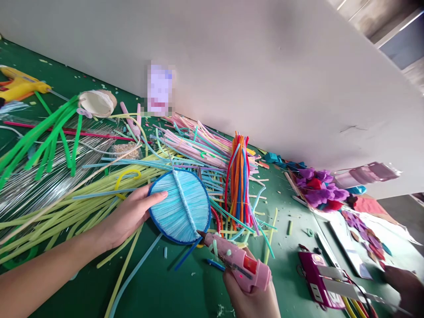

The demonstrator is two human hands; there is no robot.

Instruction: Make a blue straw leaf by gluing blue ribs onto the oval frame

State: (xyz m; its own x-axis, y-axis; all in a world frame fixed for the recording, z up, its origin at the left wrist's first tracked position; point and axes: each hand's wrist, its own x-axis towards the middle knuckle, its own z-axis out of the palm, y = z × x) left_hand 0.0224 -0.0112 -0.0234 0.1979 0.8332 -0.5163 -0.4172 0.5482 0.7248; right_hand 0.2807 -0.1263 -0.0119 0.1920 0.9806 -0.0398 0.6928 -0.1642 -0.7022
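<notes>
My left hand (132,213) grips the left edge of a round disc (165,212) of light-blue pipe cleaners, thumb on its face. A dark-blue rim runs round the disc, and a pale-blue ridge (183,201) crosses it from top to bottom. In my right hand (248,289) is a pink glue gun (238,263), fingers wrapped round its handle. Its dark nozzle meets or nearly meets the lower right edge of the disc, by the end of the ridge. A short dark-blue pipe cleaner (187,254) sticks out below the disc.
Yellow-green pipe cleaners (82,203) and thin wires (66,161) spread leftward. An orange-blue bundle (241,185) stands behind the disc. A yellow glue gun (24,86) lies far left. At right are a magenta power strip (319,280), purple pieces (319,187) and another person's hand (402,280).
</notes>
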